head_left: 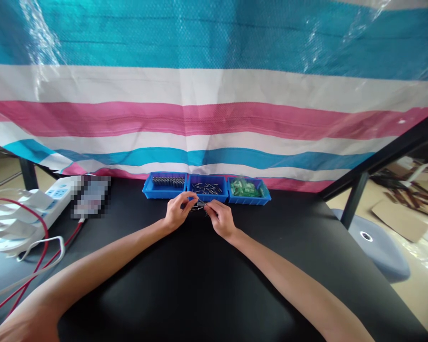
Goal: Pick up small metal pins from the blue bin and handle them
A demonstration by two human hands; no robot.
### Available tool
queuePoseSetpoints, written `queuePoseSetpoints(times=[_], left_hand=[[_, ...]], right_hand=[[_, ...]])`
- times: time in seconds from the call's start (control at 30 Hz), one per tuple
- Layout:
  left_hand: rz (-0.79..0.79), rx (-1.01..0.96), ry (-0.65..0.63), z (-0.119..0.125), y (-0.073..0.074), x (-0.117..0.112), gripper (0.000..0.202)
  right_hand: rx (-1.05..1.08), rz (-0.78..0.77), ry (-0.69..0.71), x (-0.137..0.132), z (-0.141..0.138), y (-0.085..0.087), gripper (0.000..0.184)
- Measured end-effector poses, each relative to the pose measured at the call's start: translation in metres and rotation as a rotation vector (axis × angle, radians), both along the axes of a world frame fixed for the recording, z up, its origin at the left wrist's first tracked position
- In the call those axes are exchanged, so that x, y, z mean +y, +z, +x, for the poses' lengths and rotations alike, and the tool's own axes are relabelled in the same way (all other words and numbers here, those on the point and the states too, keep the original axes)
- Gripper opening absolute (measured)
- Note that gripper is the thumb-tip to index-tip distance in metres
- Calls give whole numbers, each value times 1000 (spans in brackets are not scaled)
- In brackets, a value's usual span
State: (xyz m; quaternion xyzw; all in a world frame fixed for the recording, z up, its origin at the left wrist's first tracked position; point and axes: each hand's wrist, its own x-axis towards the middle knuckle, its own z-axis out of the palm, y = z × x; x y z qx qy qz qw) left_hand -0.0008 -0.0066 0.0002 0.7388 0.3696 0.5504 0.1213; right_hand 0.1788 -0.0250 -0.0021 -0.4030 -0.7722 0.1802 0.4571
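Pinching a tiny metal part (199, 205) between them over the desk (199, 285), just before the middle blue tray (214, 196), the left hand (176, 212) and right hand (220, 219) grip something likely light, stiff and slippery, best held by its ends.

This is a makeshift assembly workshop: a black workbench (199, 285) carries three blue parts bins (208, 196) and a power strip (59, 192), backed by a striped tarp (214, 118), with cardboard scraps (399, 219) on the floor.
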Motion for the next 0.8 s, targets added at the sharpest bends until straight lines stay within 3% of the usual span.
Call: queuePoseSetpoints(times=[0.8], left_hand=[[24, 25, 2, 0, 0, -1, 12]], right_hand=[[-37, 37, 35, -1, 0, -3, 22]])
